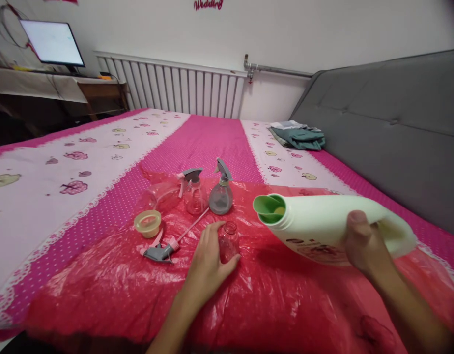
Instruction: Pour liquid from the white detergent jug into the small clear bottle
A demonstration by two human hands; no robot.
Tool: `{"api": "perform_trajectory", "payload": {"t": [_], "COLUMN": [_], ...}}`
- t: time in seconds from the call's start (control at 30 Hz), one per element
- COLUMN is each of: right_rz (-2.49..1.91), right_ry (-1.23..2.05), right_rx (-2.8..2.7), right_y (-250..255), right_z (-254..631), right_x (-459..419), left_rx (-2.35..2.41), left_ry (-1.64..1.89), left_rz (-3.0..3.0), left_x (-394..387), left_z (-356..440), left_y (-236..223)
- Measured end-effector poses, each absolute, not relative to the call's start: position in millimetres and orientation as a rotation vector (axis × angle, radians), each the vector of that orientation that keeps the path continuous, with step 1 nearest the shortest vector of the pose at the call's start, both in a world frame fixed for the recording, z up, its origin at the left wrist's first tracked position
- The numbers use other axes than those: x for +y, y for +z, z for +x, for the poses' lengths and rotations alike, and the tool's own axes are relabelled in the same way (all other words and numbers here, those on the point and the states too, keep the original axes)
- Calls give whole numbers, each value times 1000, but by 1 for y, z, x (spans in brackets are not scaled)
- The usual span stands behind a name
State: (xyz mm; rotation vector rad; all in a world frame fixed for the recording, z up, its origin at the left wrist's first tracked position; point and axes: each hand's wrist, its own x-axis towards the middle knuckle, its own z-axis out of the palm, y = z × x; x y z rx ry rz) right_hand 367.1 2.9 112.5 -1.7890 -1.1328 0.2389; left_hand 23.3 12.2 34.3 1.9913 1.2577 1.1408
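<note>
Heads up: your right hand (365, 246) is wrapped round the jug (323, 221) at right of frame, and it's lying nearly level in the air with its open spout (267, 206) facing left. Tip it much further and I'd expect a gush, if it's fullish; can't tell how full it is.

Your left hand (208, 258) is curled around the little bottle (229, 241), lower centre, mouth open and narrow. A wide lip over a tiny neck is asking for dribbles on your fingers, and a slick bottle could slip.

It's standing on a wrinkly red sheet (286, 305) over a soft bed (212, 135), so one knock could topple it. The loose trigger (158, 252), left of centre, could catch splashes too.
</note>
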Motion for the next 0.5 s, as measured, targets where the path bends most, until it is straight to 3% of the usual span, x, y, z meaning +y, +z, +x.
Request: {"api": "perform_trajectory", "payload": {"t": [0.5], "right_rz": [-1854], "right_ry": [43], "right_rx": [-1436], "right_y": [111], "right_z": [336], "right_x": [1], "left_rx": [1279], "left_ry": [1094], "left_rz": [2054], "left_x": [10], "left_z": [26], "left_y": [38]}}
